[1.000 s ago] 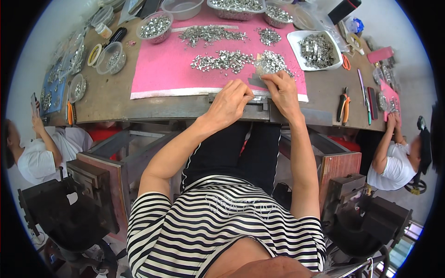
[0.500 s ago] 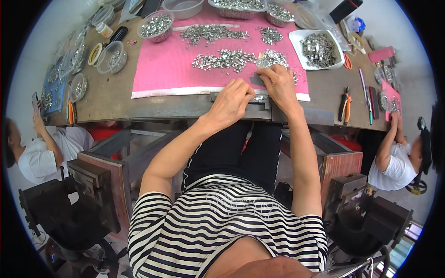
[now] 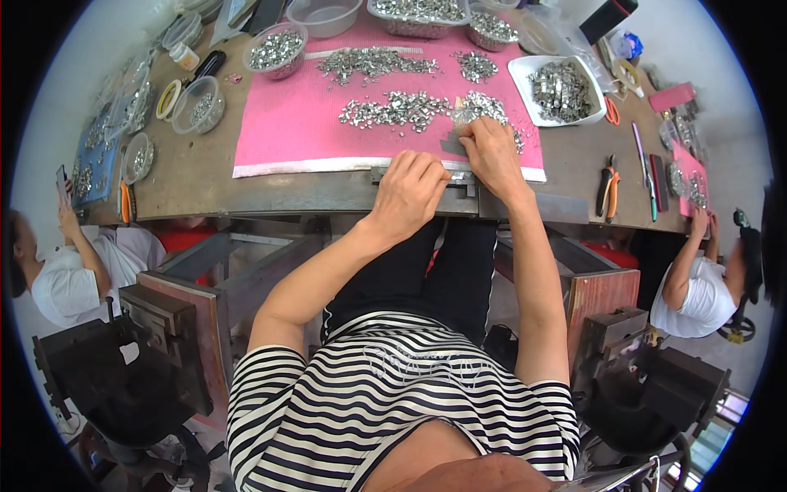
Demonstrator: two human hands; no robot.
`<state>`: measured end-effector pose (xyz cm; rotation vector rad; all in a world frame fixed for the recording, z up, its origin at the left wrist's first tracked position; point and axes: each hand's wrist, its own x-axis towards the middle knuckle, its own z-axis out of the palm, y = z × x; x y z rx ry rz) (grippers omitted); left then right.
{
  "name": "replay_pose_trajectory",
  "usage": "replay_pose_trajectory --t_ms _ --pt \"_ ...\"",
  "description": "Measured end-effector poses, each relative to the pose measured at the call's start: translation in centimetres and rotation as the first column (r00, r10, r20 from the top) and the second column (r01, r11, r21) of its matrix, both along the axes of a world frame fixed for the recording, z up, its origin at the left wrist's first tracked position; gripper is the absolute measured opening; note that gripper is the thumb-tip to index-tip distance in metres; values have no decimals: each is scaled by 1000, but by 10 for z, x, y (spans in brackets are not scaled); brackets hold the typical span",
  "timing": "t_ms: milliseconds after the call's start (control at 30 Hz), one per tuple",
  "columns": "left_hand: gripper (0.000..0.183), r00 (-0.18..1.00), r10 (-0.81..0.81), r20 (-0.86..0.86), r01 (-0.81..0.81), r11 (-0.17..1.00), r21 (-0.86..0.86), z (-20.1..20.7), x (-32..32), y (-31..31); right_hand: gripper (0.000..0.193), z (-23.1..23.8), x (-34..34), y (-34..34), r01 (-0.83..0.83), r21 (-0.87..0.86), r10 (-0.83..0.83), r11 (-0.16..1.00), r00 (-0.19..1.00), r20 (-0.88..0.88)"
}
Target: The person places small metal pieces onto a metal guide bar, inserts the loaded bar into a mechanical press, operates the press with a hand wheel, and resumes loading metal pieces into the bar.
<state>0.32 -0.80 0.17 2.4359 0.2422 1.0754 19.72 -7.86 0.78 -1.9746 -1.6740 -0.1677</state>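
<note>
My left hand point(image 3: 410, 191) is closed, its fingertips curled down over a metal fixture point(image 3: 466, 190) at the table's front edge. Whatever those fingers grip is hidden beneath them. Just to its right, my right hand point(image 3: 494, 160) has its thumb and fingers bent together beside a flat grey piece point(image 3: 452, 146) on the pink mat point(image 3: 295, 123). Anything pinched there is too small to tell. Beyond the right hand is a heap of small shiny metal pieces point(image 3: 484, 105), partly covered by the fingers. A wider pile of similar metal pieces point(image 3: 398, 111) spreads to its left.
A white tray point(image 3: 522, 82) of metal parts stands right of the mat. Orange-handled pliers point(image 3: 607, 190) lie nearer me. Round plastic tubs point(image 3: 277, 51) line the back and left. One person point(image 3: 90, 262) sits at far left, another point(image 3: 697, 283) at far right.
My left hand has rolled slightly, its knuckles now more upright over the fixture. My right hand's fingertips have come a little toward me, off the edge of the metal heap.
</note>
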Motion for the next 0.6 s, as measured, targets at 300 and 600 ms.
replay_pose_trajectory --t_ms 300,600 --pt "31 998 57 -40 -60 995 -75 -3 -10 -5 8 16 -32 -43 -69 -6 54 998 829 -556" --pt "31 997 73 -27 -75 995 -59 -8 -8 -6 9 22 -40 -46 -131 15 121 991 857 -501"
